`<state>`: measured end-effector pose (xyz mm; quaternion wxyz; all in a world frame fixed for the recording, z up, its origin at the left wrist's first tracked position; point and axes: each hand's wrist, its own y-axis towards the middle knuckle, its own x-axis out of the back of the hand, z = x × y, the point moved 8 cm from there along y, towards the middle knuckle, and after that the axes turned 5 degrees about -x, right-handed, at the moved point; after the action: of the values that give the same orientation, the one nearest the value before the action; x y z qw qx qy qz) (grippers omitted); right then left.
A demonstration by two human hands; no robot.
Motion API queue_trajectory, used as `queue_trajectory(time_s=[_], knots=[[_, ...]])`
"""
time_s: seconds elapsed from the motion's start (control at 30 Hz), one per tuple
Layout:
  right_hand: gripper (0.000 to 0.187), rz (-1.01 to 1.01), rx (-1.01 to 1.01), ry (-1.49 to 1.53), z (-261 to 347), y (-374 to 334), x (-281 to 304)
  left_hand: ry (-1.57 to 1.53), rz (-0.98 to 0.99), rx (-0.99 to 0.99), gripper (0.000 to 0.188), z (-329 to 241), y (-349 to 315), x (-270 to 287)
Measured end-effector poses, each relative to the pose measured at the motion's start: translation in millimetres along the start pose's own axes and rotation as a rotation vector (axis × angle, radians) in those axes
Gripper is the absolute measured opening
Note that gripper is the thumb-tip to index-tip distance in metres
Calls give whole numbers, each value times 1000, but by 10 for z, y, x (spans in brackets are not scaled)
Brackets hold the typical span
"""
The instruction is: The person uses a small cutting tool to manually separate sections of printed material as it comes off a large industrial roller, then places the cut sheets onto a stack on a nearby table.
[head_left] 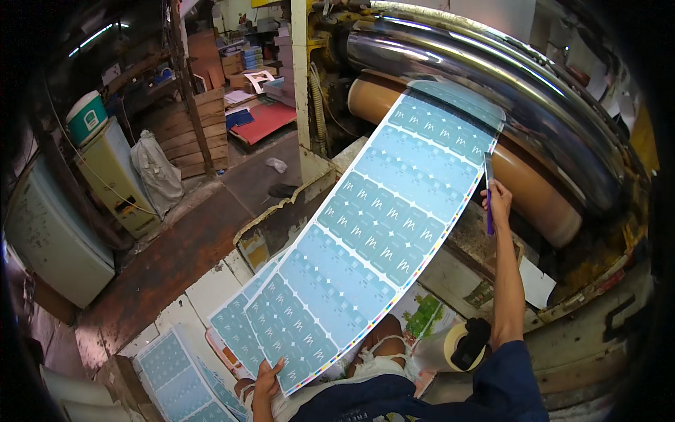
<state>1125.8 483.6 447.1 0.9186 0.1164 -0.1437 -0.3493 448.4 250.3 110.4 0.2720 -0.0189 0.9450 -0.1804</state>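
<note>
A long blue-green printed sheet slopes down toward me from the brown roller under a shiny metal roller. Its near left corner is pinched in my left hand, thumb on top. My right hand is closed round a purple-handled cutter knife; its blade points up along the sheet's right edge, close to the rollers. Whether the blade touches the sheet is unclear. Beneath the held sheet, another printed sheet sticks out at the left.
A stack of similar printed sheets lies at lower left. Near my right forearm stand a roll of film and the machine's frame. Farther left are a cabinet, a teal cooler and a wooden pallet.
</note>
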Motion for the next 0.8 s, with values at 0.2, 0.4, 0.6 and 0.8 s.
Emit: queue_trajectory(time_s=[0.2,0.4,0.6,0.8], knots=[[36,121,-36,-42,-437,-366,-179,41,-7,0,35,-248,-319,452],[40,-176,163,-440,-521,-489,-50,151,-17,46,39,-52,-287,945],[71,-159,602,-760,633,-537,-310,76,-150,17,41,-255,-629,784],[90,193,616,-906,444,-58,-364,40,-287,30,39,-278,-808,657]])
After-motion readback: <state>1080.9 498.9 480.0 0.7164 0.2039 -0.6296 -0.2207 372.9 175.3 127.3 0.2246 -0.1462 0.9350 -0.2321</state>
